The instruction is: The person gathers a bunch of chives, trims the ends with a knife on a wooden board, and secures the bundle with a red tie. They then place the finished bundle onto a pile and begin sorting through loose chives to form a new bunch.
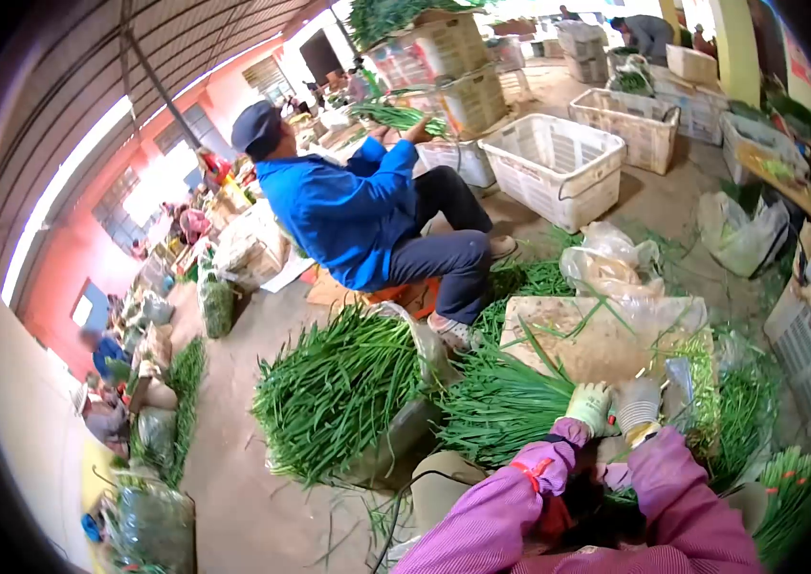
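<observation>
My left hand (589, 406), in a pale knitted glove, closes over the stem ends of a bunch of long green chives (501, 407) fanning out to the left. Right beside it is my right hand (637, 406), in a grey glove with its fingers curled; I cannot tell what it grips. A flat grey blade-like piece (680, 376) stands just right of that hand. Beyond both hands lies a stained wooden board (568, 335), with loose leaves and cut trimmings (704, 383) along its right side.
A big sack of chives (343, 392) stands to my left. Ahead sits a person in a blue jacket (339, 215) holding greens (401, 119). White plastic crates (558, 167) stand ahead, with plastic bags (611, 258) beyond the board. Bundled greens (790, 493) lie at my right.
</observation>
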`<action>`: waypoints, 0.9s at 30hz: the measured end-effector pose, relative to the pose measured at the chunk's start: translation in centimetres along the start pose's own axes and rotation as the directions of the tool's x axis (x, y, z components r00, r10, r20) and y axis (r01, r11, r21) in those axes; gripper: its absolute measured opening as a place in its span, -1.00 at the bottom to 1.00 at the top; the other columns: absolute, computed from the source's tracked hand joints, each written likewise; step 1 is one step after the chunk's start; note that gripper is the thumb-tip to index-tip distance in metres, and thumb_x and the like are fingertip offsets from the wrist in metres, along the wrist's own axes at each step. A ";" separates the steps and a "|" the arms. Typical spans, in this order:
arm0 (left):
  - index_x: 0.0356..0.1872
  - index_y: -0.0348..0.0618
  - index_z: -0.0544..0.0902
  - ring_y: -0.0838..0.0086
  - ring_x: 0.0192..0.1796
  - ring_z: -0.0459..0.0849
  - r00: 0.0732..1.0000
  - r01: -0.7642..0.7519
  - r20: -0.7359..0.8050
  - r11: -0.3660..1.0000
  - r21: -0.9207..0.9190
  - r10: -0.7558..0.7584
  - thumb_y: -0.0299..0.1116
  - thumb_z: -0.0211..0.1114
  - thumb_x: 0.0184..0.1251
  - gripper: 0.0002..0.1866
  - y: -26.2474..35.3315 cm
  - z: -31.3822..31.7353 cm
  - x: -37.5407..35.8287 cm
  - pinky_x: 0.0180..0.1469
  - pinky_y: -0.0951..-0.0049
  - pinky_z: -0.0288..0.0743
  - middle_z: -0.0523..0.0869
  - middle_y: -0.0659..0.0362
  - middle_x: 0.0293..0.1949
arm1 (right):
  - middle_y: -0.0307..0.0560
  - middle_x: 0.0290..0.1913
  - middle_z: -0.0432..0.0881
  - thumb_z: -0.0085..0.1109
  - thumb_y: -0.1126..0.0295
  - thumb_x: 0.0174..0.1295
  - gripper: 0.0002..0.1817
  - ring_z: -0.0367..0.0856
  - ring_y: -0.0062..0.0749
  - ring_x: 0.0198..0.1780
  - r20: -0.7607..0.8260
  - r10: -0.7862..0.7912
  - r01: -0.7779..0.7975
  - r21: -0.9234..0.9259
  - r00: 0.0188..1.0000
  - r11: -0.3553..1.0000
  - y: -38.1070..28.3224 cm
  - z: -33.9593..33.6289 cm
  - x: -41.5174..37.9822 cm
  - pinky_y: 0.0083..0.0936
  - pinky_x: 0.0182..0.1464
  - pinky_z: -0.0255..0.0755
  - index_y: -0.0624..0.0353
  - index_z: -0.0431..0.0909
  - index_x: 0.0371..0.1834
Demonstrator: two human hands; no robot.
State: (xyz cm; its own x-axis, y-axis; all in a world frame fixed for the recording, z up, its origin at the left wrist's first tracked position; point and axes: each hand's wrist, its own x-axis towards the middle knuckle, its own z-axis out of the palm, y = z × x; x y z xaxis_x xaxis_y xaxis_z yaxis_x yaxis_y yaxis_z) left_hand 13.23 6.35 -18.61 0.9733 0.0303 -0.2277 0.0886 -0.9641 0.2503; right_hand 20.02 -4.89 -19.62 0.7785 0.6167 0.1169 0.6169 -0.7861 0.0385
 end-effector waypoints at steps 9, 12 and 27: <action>0.34 -0.05 0.36 0.12 0.31 0.44 0.967 -0.072 -0.249 0.993 -0.096 0.046 -0.10 0.54 -0.33 0.00 -0.5 2.2 0.3 0.36 0.14 0.26 0.49 0.00 0.23 | -0.11 -0.45 0.60 0.26 0.26 0.03 -0.92 0.59 -0.13 -0.33 -0.295 -0.067 0.162 0.311 0.953 0.937 0.9 2.2 -3.1 -0.17 -0.25 0.40 -0.05 0.64 -0.45; 0.27 -0.10 0.39 0.07 0.35 0.37 0.898 -0.147 -0.437 0.974 -0.170 0.060 -0.16 0.58 -0.42 0.00 -0.2 2.2 -0.9 0.39 0.07 0.22 0.43 -0.01 0.24 | -0.06 -0.37 0.60 0.27 0.26 0.04 -0.86 0.58 -0.09 -0.26 -0.310 -0.070 0.190 0.375 0.948 0.907 1.5 2.4 -3.1 -0.13 -0.21 0.37 0.00 0.61 -0.35; -0.41 -0.17 0.55 -0.01 -0.08 0.56 0.700 -0.408 -0.667 0.909 -0.080 0.256 -0.20 0.50 -0.17 -0.63 -1.0 3.5 -1.7 -0.10 0.05 0.48 0.55 -0.03 -0.16 | -0.06 -0.46 0.55 0.25 0.29 0.10 -0.86 0.56 -0.03 -0.35 -0.430 -0.096 0.294 0.421 0.898 0.858 2.0 2.1 -2.3 -0.08 -0.28 0.37 0.06 0.60 -0.33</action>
State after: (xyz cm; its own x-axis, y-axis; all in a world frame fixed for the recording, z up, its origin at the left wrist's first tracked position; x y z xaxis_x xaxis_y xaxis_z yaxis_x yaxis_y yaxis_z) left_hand 10.72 6.30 -21.80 0.8455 -0.0493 0.5317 -0.2997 -0.8679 0.3962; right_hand 19.72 -7.75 -21.89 0.5897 0.6112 0.5279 0.8068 -0.4759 -0.3501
